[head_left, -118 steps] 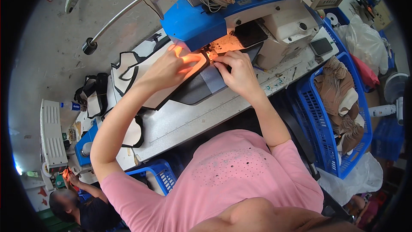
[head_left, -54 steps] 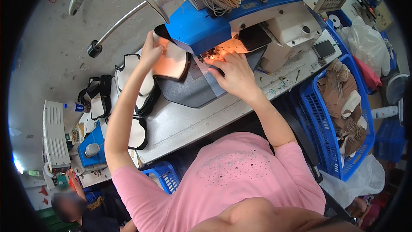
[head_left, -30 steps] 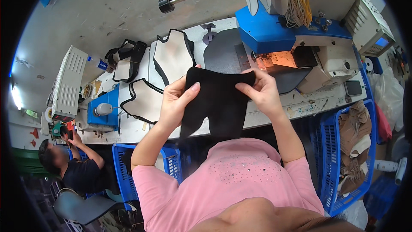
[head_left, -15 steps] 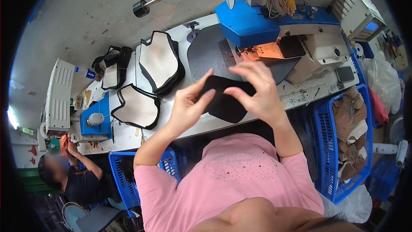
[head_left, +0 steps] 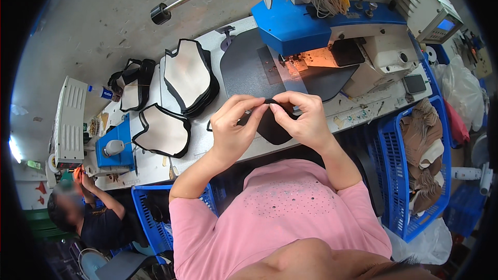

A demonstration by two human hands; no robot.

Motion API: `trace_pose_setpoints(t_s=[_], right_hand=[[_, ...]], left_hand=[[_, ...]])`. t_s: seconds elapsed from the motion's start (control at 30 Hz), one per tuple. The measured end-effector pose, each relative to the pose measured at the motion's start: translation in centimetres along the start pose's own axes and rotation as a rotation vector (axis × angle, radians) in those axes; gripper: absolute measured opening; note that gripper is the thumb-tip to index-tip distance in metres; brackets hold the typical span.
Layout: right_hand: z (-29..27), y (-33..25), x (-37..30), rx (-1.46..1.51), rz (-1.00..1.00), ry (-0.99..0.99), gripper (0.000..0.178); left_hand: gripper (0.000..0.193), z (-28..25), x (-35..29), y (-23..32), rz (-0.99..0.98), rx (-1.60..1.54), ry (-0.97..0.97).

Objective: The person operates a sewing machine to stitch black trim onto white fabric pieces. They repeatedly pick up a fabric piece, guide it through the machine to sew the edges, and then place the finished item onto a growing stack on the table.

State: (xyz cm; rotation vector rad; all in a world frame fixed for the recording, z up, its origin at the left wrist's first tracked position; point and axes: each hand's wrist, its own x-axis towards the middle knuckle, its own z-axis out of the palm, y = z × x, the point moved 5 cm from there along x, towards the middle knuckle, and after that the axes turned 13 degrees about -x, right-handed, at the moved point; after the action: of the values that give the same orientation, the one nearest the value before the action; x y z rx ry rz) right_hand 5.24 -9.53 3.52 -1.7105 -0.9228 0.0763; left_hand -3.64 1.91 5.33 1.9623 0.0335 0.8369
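A black fabric piece (head_left: 274,128) hangs between my hands, in front of the sewing machine's dark plate. My left hand (head_left: 236,122) pinches its upper edge between thumb and fingers. My right hand (head_left: 303,122) pinches the same edge close beside it, so the fingertips of both hands nearly meet. Part of the cloth is hidden behind my fingers. Beyond my hands stands a blue and white sewing machine (head_left: 293,26), its needle area lit orange. To the left lie a stack of white pieces with black edging (head_left: 188,75) and a smaller similar piece (head_left: 162,130).
A blue basket (head_left: 386,176) of brown fabric pieces stands at the right, and another blue basket (head_left: 150,218) at the lower left. A black-bound bundle (head_left: 132,91) lies at the table's far left. At the left a co-worker (head_left: 98,218) sits by another machine.
Both hands have closed in on the black fabric's upper edge and drawn together. Earlier the fingers were spread and the fabric lay wider. The whole view has shifted slightly.
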Motion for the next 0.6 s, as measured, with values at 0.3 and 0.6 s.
trace_pose_setpoints(t_s=[0.3, 0.6], right_hand=[[-0.1, 0.0, -0.3, -0.009, -0.084, 0.074, 0.007], [0.0, 0.5, -0.5, -0.087, -0.079, 0.084, 0.007]], left_hand=[[0.01, 0.8, 0.6, 1.0, 0.167, 0.108, -0.1], [0.011, 2.0, 0.5, 0.7, 0.21, 0.185, -0.141]])
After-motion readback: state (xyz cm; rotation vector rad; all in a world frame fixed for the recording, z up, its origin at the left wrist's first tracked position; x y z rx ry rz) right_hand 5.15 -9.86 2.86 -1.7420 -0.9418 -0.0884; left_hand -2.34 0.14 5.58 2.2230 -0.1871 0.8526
